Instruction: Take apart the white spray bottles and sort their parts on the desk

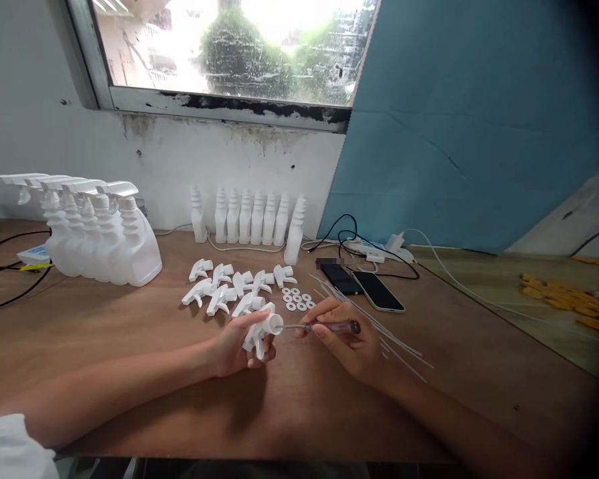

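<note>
My left hand is closed around a white trigger sprayer head, its round collar facing right. In my right hand is a screwdriver with a translucent handle; its thin shaft points left and the tip meets the collar opening. Whether the tip is inside the collar I cannot tell exactly. Several more sprayer heads lie in rows just beyond my left hand. Small white ring gaskets are grouped beyond the screwdriver. Thin white dip tubes lie to the right, partly behind my right hand.
Several white bottles stand along the wall, one bottle nearer. Larger bottles with sprayers stand at left. Two phones, black cables and a power strip are at back right. Yellow pieces lie beyond the table edge.
</note>
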A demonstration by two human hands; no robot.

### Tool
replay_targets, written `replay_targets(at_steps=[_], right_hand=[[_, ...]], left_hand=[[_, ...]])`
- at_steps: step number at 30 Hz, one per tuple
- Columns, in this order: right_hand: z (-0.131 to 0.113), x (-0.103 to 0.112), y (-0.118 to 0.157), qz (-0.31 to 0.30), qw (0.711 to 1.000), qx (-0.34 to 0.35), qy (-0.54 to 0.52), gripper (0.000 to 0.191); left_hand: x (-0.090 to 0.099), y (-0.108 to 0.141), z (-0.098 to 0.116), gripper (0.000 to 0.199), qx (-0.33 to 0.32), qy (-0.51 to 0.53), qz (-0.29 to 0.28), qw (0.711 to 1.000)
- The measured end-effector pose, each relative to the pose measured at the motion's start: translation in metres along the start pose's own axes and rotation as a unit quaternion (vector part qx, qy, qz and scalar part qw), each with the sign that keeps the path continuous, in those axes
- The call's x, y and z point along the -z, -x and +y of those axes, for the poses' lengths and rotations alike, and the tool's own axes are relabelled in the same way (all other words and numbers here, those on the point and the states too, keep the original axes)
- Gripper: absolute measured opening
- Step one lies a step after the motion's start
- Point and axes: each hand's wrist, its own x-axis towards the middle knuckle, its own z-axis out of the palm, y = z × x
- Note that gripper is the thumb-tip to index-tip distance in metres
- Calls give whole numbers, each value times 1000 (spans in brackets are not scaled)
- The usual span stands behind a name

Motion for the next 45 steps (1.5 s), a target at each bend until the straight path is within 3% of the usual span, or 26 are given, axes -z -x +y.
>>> replay_targets(at_steps=[8, 19, 32, 39, 45], right_hand=[[-2, -6, -2, 38, 999, -9, -24, 9], [7, -4, 0, 82, 989, -82, -87, 3], [0, -9, 7, 35, 999, -28, -16, 13], [9, -13, 11, 80, 988, -130, -22, 10], [11, -13, 13, 94, 988, -121, -14, 11]], left_hand=[[-1, 1, 0, 40, -2, -5, -2, 1000], [0, 1, 2, 37, -19, 38, -32, 999], [2, 2, 6, 31, -23, 134, -89, 987], [2, 3, 7, 32, -15, 142, -89, 986], [1, 3, 7, 32, -21, 146, -86, 985]])
